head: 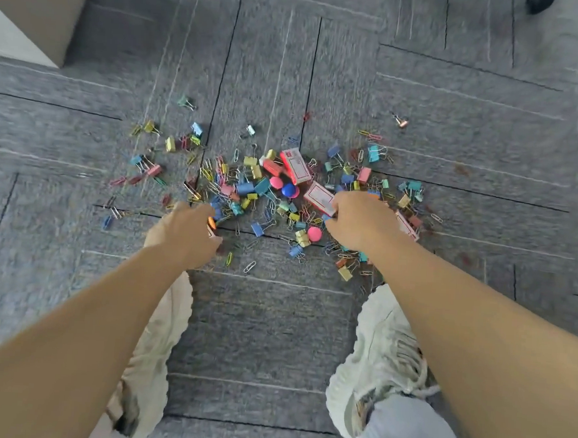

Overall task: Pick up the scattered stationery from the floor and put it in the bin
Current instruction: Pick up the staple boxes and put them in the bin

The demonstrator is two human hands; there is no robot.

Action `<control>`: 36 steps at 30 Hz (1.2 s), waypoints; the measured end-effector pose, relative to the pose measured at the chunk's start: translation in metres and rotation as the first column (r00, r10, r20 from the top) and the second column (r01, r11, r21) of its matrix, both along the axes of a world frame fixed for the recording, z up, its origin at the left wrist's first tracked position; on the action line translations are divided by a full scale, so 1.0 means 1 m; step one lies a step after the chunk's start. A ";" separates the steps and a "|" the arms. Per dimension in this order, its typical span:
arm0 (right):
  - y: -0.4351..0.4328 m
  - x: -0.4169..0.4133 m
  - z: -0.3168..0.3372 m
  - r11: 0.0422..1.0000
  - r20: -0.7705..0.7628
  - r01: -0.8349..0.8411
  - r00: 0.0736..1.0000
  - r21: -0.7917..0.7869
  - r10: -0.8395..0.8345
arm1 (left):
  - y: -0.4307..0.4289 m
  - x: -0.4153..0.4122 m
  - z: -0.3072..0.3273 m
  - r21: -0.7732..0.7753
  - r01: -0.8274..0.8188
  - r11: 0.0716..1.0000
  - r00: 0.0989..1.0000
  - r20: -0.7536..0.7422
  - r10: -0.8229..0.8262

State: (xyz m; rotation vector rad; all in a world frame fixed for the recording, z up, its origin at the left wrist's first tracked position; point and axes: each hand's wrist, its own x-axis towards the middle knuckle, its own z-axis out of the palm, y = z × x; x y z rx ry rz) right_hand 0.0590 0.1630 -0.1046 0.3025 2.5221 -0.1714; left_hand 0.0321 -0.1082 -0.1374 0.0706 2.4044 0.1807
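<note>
The stationery (269, 190) lies scattered at the middle of the carpet (274, 319). Left hand (185, 234) curls round an orange piece (211, 222). Right hand (361, 223) curls against a small box (317, 197); grip unconfirmed. Rake items inward, then close fully before lifting.

"Where does it all lie?"

"The heap of clips (249, 189) is spread on the floor (260, 335), ahead of the left shoe (158, 346) and right shoe (384, 353). In its middle, the farther box (296, 165) sits behind the nearer box (319, 197)."

"And the hands?"

"The left hand (185, 236) is at the heap's near left edge. The right hand (362, 220) is over its near right part, touching the nearer box. A stray clip (400, 120) lies apart, behind and to the right."
</note>
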 end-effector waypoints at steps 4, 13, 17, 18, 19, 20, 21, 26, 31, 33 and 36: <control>0.002 -0.026 -0.041 0.998 -0.065 0.050 0.997 -0.023 -0.051 | 0.003 -0.007 -0.029 0.033 -0.032 0.999 0.999 0.041 0.031; -0.005 -0.034 -0.080 0.972 -0.108 0.235 0.967 0.013 -0.232 | 0.007 -0.031 -0.039 0.141 0.007 0.990 1.000 -0.006 -0.006; -0.005 -0.035 -0.078 0.968 -0.095 0.248 0.963 -0.047 -0.252 | 0.001 -0.042 -0.030 0.331 -0.077 0.940 0.996 -0.022 0.089; -0.006 -0.035 -0.076 0.967 -0.095 0.247 0.963 -0.067 -0.253 | -0.001 -0.042 -0.029 0.382 -0.084 0.920 0.993 -0.046 0.110; -0.007 -0.037 -0.073 0.960 -0.097 0.259 0.958 -0.105 -0.269 | -0.003 -0.040 -0.028 0.423 -0.091 0.902 0.989 -0.068 0.131; -0.009 -0.040 -0.069 0.944 -0.104 0.283 0.947 -0.166 -0.303 | -0.005 -0.040 -0.027 0.447 -0.097 0.889 0.985 -0.083 0.150; -0.012 -0.044 -0.064 0.917 -0.115 0.313 0.930 -0.248 -0.349 | -0.009 -0.040 -0.028 0.456 -0.102 0.884 0.982 -0.095 0.162; -0.038 -0.074 -0.043 0.787 -0.190 0.268 0.880 -0.556 -0.434 | -0.030 -0.064 -0.023 0.451 -0.294 0.843 0.931 -0.064 0.359; -0.057 -0.100 -0.078 0.904 -0.185 0.272 0.920 -0.329 -0.344 | -0.037 -0.070 -0.028 0.349 -0.342 0.872 0.926 -0.035 0.377; -0.058 -0.105 -0.087 0.904 -0.168 0.324 0.910 -0.281 -0.378 | -0.034 -0.064 -0.032 0.306 -0.315 0.898 0.930 -0.090 0.356; -0.054 -0.107 -0.090 0.892 -0.198 0.351 0.889 -0.284 -0.413 | -0.028 -0.058 -0.035 0.288 -0.344 0.894 0.914 -0.115 0.388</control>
